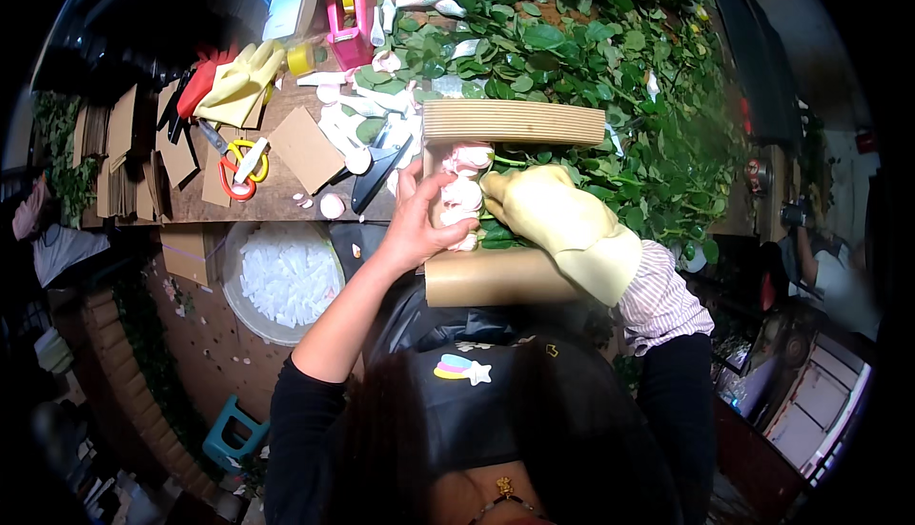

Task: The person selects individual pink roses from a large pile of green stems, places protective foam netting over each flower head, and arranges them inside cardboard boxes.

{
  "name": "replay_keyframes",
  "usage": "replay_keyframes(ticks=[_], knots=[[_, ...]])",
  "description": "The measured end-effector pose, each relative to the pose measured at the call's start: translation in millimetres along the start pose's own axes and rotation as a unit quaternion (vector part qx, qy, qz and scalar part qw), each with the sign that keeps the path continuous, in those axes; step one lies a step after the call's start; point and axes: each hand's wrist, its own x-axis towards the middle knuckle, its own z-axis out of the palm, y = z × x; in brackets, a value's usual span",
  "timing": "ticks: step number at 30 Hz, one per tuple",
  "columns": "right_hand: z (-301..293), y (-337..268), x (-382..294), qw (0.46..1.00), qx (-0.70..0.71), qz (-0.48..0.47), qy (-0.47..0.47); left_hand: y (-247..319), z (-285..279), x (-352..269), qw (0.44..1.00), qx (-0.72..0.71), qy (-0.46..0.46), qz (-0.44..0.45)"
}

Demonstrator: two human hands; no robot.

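Several pale pink rose heads (pixel 461 196) stand in a row, with green stems running right. My bare left hand (pixel 429 214) cups their tops from the left, thumb on the near bloom and fingers toward the far ones. On their right, my right hand (pixel 547 203), in a pale yellow rubber glove, has curled fingertips against the blooms and stems; what they grip is hidden. Corrugated cardboard (pixel 515 121) stands beyond the roses. On the near side, a curved sheet of brown kraft paper or card (pixel 493 278) lies under my right wrist.
Left of the roses lie a black-handled stapler-like tool (pixel 382 171), a cardboard square (pixel 306 150), scissors (pixel 243 168) and gloves (pixel 239 85). Behind are a pink tape dispenser (pixel 350 17) and a phone (pixel 286 9). Leafy stems (pixel 629 60) cover the right. Below the table edge stands a tub (pixel 236 310) of white pieces.
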Motion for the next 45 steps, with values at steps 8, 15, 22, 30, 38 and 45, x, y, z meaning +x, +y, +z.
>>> replay_keyframes(ticks=[8, 15, 22, 30, 38, 45], knots=[[-10.4, -17.8, -14.9, 0.989, -0.139, 0.006, 0.040, 8.8, 8.7, 10.0, 0.995, -0.017, 0.057, -0.075], [3.8, -3.3, -17.3, 0.990, 0.010, 0.118, 0.081, 14.2, 5.2, 11.2, 0.996, 0.025, 0.060, -0.053], [-5.5, 10.0, 8.4, 0.989, 0.064, 0.022, 0.128, 6.4, 11.2, 10.7, 0.997, -0.001, 0.055, -0.058], [-20.8, 8.2, 4.2, 0.960, 0.264, 0.089, 0.024, 19.3, 7.1, 16.8, 0.997, 0.018, 0.047, -0.065], [6.2, 11.0, -2.5, 0.983, 0.081, 0.013, 0.164, 29.7, 21.1, 34.2, 0.985, 0.042, 0.128, -0.108], [-47.4, -22.5, -30.1, 0.941, 0.258, 0.137, 0.169, 26.1, 16.7, 31.7, 0.986, 0.059, 0.128, -0.088]])
